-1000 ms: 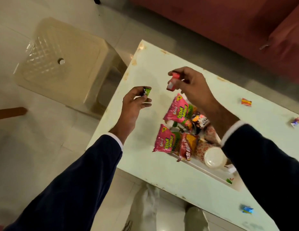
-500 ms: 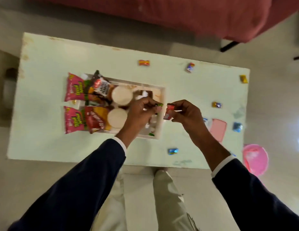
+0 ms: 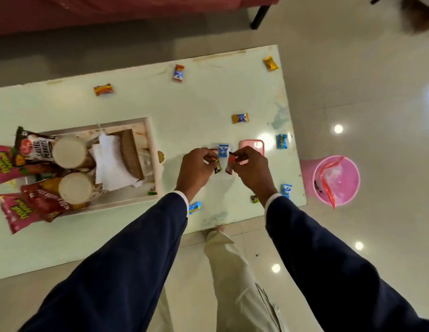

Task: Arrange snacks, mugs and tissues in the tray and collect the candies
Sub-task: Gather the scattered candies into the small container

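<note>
Head view, looking down at the pale green table [image 3: 196, 104].

Hands: my left hand [image 3: 196, 168] was curled, pinching a small dark-and-green candy [image 3: 217, 169] at the fingertips. My right hand [image 3: 251, 168] was curled likewise, pinching a red candy [image 3: 230, 164]. The two hands sat close together over the right half of the table, both sleeves dark navy.

Tray [image 3: 153, 140]: white, on the left half of the table, to the left of my hands. In it stood two mugs [image 3: 70, 152] with pale tops, one far, one near, and white tissues [image 3: 110, 164] just right of them. A salted-peanuts packet [image 3: 34, 146] lay at the tray's far left; pink snack packets [image 3: 17, 212] and a red packet [image 3: 44, 202] overhung its left and near edge.

Loose candies on the table: orange-red one [image 3: 103, 89] far left of centre; red-and-blue one [image 3: 178, 73] at the far edge; yellow one [image 3: 270, 63] at the far right corner; orange-and-blue one [image 3: 240, 118] mid-right; blue one [image 3: 223, 149] just beyond my fingers; blue one [image 3: 282, 141] by the right edge; blue one [image 3: 286, 189] near right; dark one [image 3: 255, 199] beside my right cuff; blue one [image 3: 194, 207] by my left sleeve.

Other: pink lid-like item [image 3: 255, 146] beyond my right hand; pink bucket [image 3: 338, 180] on the floor, right of the table.
</note>
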`<state>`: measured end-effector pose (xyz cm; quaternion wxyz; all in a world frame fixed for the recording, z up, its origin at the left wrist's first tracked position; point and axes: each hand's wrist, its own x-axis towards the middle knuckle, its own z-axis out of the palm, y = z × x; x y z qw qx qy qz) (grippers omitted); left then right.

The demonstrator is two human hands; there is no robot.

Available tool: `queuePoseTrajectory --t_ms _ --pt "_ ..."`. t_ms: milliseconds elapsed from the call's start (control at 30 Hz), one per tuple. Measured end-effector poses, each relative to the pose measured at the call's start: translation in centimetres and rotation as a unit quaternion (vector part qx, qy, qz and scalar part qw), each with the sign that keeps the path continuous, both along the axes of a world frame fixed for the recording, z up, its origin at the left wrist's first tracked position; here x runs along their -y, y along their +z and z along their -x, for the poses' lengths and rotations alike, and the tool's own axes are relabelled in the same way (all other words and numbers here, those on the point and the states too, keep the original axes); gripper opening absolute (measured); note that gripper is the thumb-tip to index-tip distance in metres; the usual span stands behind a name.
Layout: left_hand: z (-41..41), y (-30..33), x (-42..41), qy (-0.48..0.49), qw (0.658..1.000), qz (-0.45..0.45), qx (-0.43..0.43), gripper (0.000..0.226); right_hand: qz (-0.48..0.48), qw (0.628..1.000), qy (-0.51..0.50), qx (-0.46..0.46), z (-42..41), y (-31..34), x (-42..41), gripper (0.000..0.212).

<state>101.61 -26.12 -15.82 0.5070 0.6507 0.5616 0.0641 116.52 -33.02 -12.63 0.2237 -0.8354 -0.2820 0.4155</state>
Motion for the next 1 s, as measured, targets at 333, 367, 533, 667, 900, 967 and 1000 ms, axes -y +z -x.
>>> queuePoseTrajectory --t_ms 333,367,533,667,900,967,1000 --pt "4.7 2.4 -8.7 -0.038 0.987 -0.145 -0.06 0.022 -0.043 0.998 0.044 0.027 -0.2 0.4 -5.1 0.018" --pt "5.6 2.9 -10.3 -0.042 0.983 -0.164 -0.07 0.023 -0.051 0.997 0.059 0.024 0.0 0.4 -6.7 0.019" --pt "10.9 3.5 -18.9 -0.086 0.947 -0.257 -0.173 0.026 -0.081 0.978 0.172 0.084 2.1 0.0 -16.3 0.031" --pt "13.9 0.6 -23.8 -0.099 0.932 -0.188 -0.293 0.045 -0.042 0.959 0.23 0.158 4.0 -1.7 -22.4 0.053" --pt "16.3 -4.8 -25.5 -0.133 0.926 -0.202 -0.289 0.049 -0.033 0.913 0.329 0.241 5.2 -6.4 -25.6 0.055" --pt "16.4 -5.4 -25.3 -0.096 0.938 -0.21 -0.257 0.045 -0.037 0.901 0.346 0.258 5.4 -7.4 -25.1 0.044" --pt "16.4 -5.6 -25.3 -0.082 0.943 -0.209 -0.247 0.044 -0.043 0.898 0.347 0.267 5.4 -7.8 -24.8 0.04"
